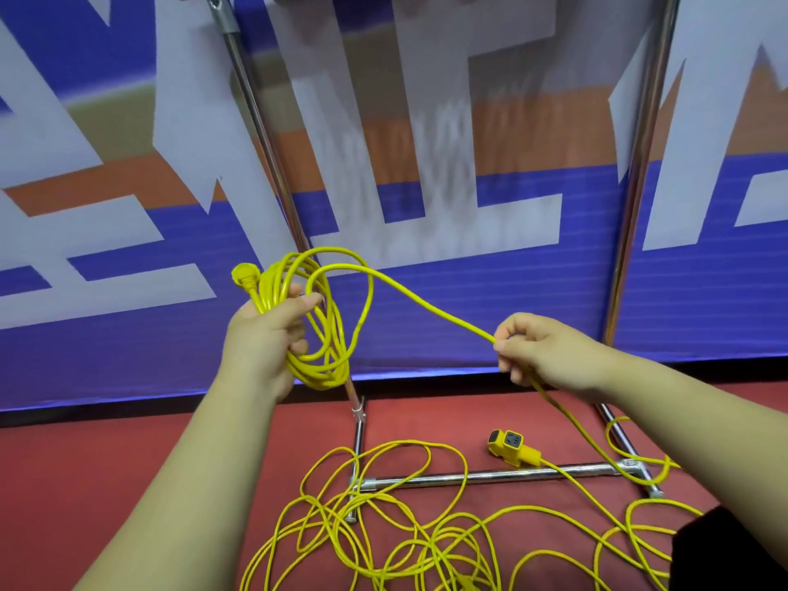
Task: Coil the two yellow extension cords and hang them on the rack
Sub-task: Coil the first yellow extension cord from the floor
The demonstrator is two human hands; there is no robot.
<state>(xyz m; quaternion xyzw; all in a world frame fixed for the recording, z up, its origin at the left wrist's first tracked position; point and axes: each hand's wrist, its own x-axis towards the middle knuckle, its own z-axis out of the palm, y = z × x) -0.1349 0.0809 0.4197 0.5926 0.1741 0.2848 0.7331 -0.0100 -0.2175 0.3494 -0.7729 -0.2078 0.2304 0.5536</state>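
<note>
Left hand (264, 334) grips the coil (317, 379) mid-frame to bunch the loops. Right hand (546, 351) pinches the cord (477, 330) to feed slack.

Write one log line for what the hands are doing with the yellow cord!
left hand: grips coil | right hand: pinches cord | socket end: on floor | loose loops: over rack base

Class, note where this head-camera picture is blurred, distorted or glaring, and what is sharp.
Head view: the banner is motion-smeared at top centre; the rack poles splay apart upward, likely wide-angle distortion; glare streaks the chrome base bar; the left hand, right hand and yellow cord are sharp; lighting is even.
</note>
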